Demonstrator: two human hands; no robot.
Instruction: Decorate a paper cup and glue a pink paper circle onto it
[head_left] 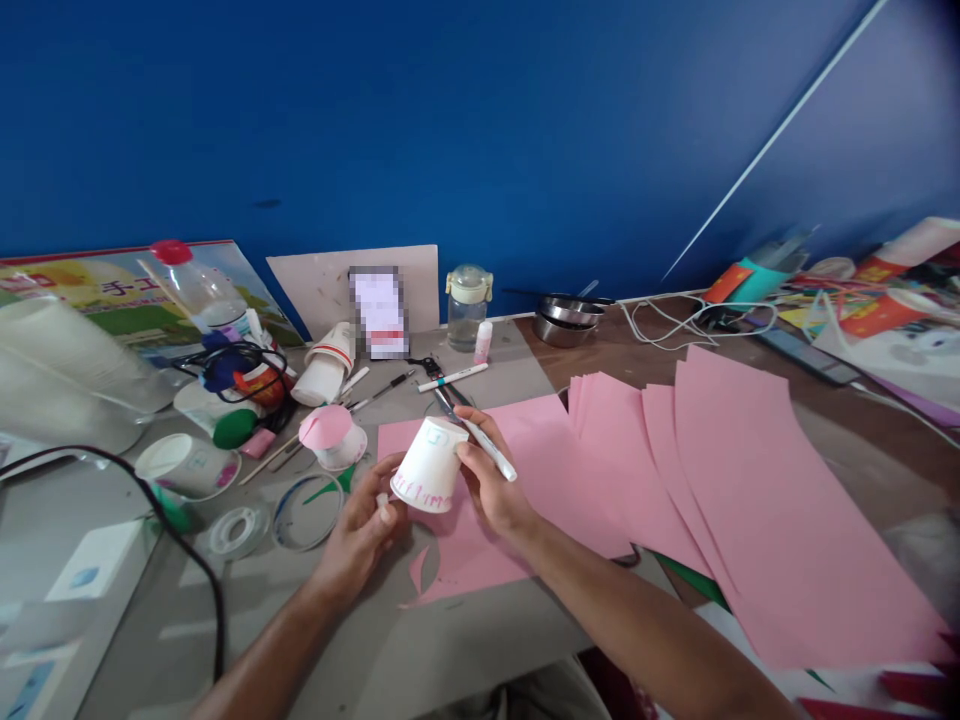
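Observation:
A white paper cup (429, 462) is held upside down over the pink paper, with pink marks along its wide lower rim and a small faint print near its narrow end. My left hand (365, 528) grips it from the left side, and a small white piece shows between those fingers. In my right hand (487, 480) is a white marker (491, 450), pointing up and left, with its dark tip close to the cup's top. The fingers of that hand also rest at the cup's right side. Beneath both hands lies a pink paper sheet (540, 440) with a cut edge.
Left of the hands stand a pink-topped paper cup (334, 440), a tape roll (238, 530) and a larger ring (307, 512). Behind are a propped phone (379, 312), a glass bottle (469, 310), a glue stick (483, 342) and another marker (452, 378). Pink sheets (765, 500) fan out rightward.

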